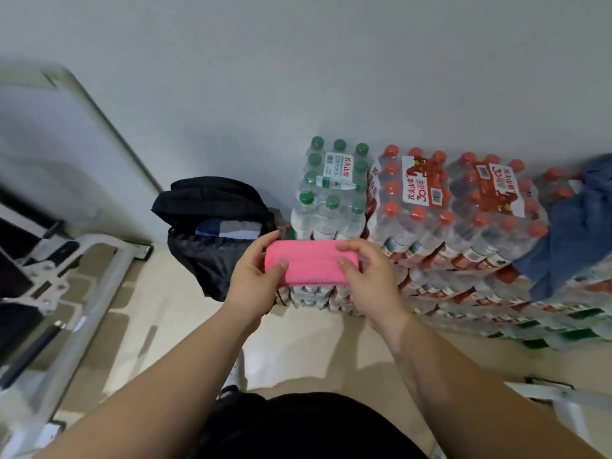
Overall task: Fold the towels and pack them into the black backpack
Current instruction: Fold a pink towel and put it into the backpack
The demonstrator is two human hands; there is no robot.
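On the left the black backpack (212, 233) stands open on the floor with folded towels already inside. Just right of it the left hand (255, 279) and the right hand (367, 276) each pinch one end of the pink towel (311, 263), folded small and held in the air. I think folding is done, so next the towel must go left and down into the bag, and the blue cloth (573, 226) on the bottles (463, 207) may be next

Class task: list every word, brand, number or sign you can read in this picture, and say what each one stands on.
"农夫山泉": white label on the green-capped water pack.
"农夫山泉" and "30": red and white label on the red-capped water pack.
"农夫山泉" and "30": label on the next red-capped pack.
Barcodes and small print: too small to read.
Black backpack, pink towel: no text visible.
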